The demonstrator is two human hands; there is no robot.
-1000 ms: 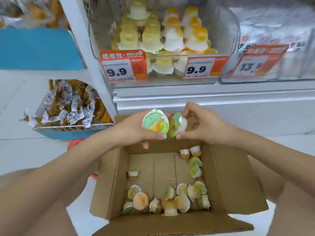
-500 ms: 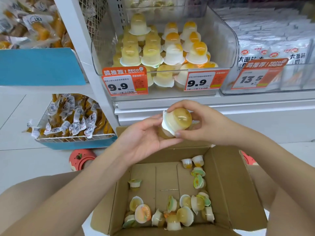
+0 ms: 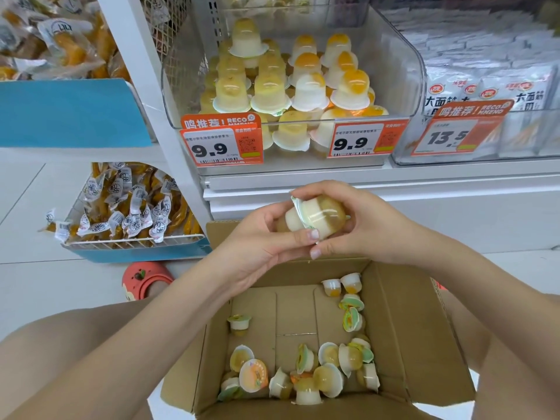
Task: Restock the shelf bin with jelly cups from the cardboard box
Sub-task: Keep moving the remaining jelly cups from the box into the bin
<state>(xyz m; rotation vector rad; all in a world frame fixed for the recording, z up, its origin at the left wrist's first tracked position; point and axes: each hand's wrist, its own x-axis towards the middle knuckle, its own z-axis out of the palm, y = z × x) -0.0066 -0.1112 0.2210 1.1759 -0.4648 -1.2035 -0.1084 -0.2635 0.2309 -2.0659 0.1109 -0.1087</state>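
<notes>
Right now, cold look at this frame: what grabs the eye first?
Two hands meeting mid-frame: the left hand and right hand together hold stacked jelly cups above the open cardboard box. Behind them, the clear shelf bin is piled with yellow and orange cups, orange 9.9 price tags on its front. More loose cups lie scattered in the box bottom.

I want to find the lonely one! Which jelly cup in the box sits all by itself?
The small jelly cup near the cardboard box's left wall. It stands alone, while the others crowd along the right side and the near end.
</notes>
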